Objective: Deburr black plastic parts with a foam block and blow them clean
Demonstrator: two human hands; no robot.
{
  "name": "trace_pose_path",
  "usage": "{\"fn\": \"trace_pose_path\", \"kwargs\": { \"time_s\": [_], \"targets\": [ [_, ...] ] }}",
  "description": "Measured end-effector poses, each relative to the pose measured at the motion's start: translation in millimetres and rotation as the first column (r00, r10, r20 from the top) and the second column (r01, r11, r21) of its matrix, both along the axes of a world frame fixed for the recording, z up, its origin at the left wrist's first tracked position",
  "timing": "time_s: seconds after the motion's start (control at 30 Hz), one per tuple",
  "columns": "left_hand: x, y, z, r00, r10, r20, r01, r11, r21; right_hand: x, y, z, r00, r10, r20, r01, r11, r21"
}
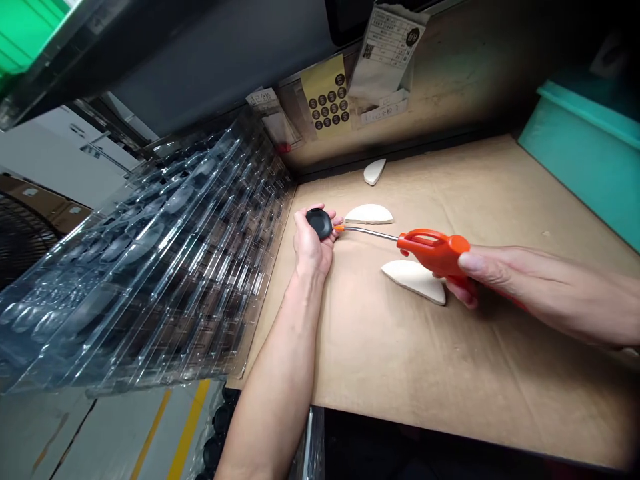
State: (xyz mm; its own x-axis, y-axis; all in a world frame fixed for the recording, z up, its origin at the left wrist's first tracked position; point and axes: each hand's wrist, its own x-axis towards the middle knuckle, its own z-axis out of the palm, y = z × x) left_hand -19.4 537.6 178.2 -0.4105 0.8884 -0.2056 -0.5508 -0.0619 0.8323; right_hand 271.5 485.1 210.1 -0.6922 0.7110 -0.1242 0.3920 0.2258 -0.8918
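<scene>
A small round black part, shaped like a shallow cap [319, 224], rests in my left hand [309, 243], whose fingers curl round it. My right hand [505, 273] grips a red air blow gun [433, 250] by its handle. The gun's thin metal nozzle points left, and its orange tip is close beside the black cap; whether they touch I cannot tell. Beneath the gun lies a white half-moon pad [413, 279]. A second white pad [370, 214] is just behind the nozzle, and a smaller one [375, 172] lies farther back.
Stacked clear plastic trays [200, 253] rise along the left side of the cardboard-covered table [425, 387]. A teal bin [585, 147] stands at the right. Labels and a yellow sticker sheet [325, 100] hang on the back panel. A shelf edge with a green bin [30, 33] juts in above left.
</scene>
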Motion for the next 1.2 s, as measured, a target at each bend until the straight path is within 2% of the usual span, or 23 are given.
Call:
{"fn": "trace_pose_path", "kwargs": {
  "time_s": [0.1, 0.23, 0.33, 0.37, 0.43, 0.5, 0.57, 0.63, 0.7, 0.8, 0.9, 1.03, 1.13, 1.2],
  "targets": [
    [0.4, 0.0, 0.4, 0.999, 0.000, 0.045, 0.001, 1.000, -0.015, 0.9, 1.1, -1.8, 1.000, -0.024, 0.002, 0.024, 0.999, 0.026],
    [2.3, -0.7, 0.3, 1.000, -0.013, -0.009, 0.013, 1.000, -0.017, 0.9, 0.3, -3.9, 1.000, -0.002, 0.028, 0.002, 1.000, 0.019],
    [1.2, -0.4, 0.3, 1.000, -0.003, 0.010, 0.003, 1.000, -0.011, 3.4, -1.1, -1.5, 1.000, 0.004, 0.001, -0.004, 1.000, 0.021],
    [0.5, -0.3, 0.6, 1.000, -0.002, 0.029, 0.002, 1.000, -0.012, 4.8, -0.6, -0.4, 1.000, -0.030, 0.006, 0.030, 0.998, 0.051],
    [-0.6, -0.9, 1.4, 0.998, -0.005, 0.070, 0.006, 1.000, -0.021, 7.0, 2.9, 1.2, 0.982, -0.175, 0.076, 0.162, 0.975, 0.155],
    [-0.1, -3.1, 3.1, 0.992, -0.024, 0.122, 0.028, 0.999, -0.036, 7.5, 9.4, 1.1, 0.891, -0.396, 0.222, 0.320, 0.895, 0.312],
    [2.3, -6.7, 5.6, 0.986, -0.057, 0.158, 0.065, 0.997, -0.046, 6.9, 16.9, -1.1, 0.710, -0.595, 0.378, 0.398, 0.781, 0.481],
    [6.5, -10.9, 9.3, 0.982, -0.100, 0.160, 0.109, 0.993, -0.046, 6.8, 23.1, -4.8, 0.551, -0.687, 0.473, 0.362, 0.708, 0.606],
    [12.5, -15.2, 13.9, 0.977, -0.146, 0.156, 0.155, 0.987, -0.045, 8.1, 26.8, -9.4, 0.476, -0.715, 0.513, 0.302, 0.680, 0.668],
    [24.4, -21.4, 21.6, 0.950, -0.225, 0.216, 0.240, 0.970, -0.045, 11.7, 28.8, -16.6, 0.452, -0.710, 0.540, 0.256, 0.683, 0.684],
    [37.8, -28.4, 28.4, 0.917, -0.281, 0.283, 0.301, 0.953, -0.029, 15.0, 29.7, -23.1, 0.489, -0.677, 0.550, 0.225, 0.707, 0.670],
    [50.6, -36.6, 33.0, 0.897, -0.328, 0.298, 0.340, 0.940, 0.012, 18.2, 31.4, -29.2, 0.534, -0.663, 0.526, 0.222, 0.709, 0.669],
    [55.1, -39.8, 34.4, 0.888, -0.341, 0.307, 0.348, 0.937, 0.034, 18.7, 32.1, -33.0, 0.527, -0.653, 0.544, 0.206, 0.719, 0.664],
    [56.9, -40.9, 35.4, 0.886, -0.342, 0.314, 0.348, 0.937, 0.040, 17.5, 31.6, -35.7, 0.516, -0.665, 0.539, 0.203, 0.707, 0.678]
  ]
}}
